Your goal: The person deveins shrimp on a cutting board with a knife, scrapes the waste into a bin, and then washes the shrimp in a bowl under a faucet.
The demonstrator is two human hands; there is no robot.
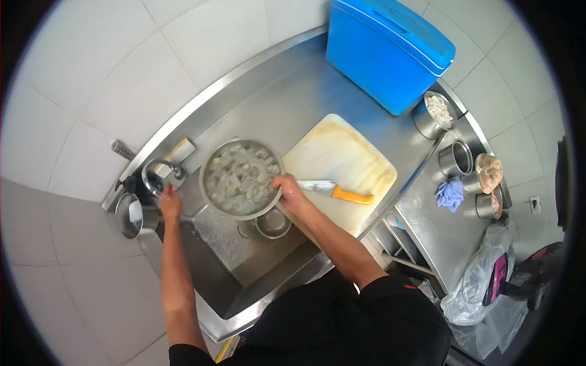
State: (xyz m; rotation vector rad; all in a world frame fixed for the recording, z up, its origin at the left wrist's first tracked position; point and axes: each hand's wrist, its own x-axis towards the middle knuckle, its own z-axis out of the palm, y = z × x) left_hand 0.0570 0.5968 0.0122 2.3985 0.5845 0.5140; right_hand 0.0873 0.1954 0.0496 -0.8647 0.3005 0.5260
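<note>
My right hand (288,190) grips the rim of a round metal bowl (282,165), held over the sink (256,271). Pale, wet, translucent pieces (241,177) fill the bowl. At the left, my left hand (170,202) is at the curved metal faucet (148,177), near its spout; its fingers are blurred and what they touch is unclear. Partly under the bowl, a smaller metal container (273,223) shows in the sink. A white cutting board (342,149) lies right of the bowl, bearing a knife with an orange handle (353,195).
A metal pot (146,224) stands left of the sink. The blue cooler (384,55) is at the back right. Several metal pots, one with white pieces (438,110), a blue cloth (450,194) and clear plastic bags (482,287) are at the right.
</note>
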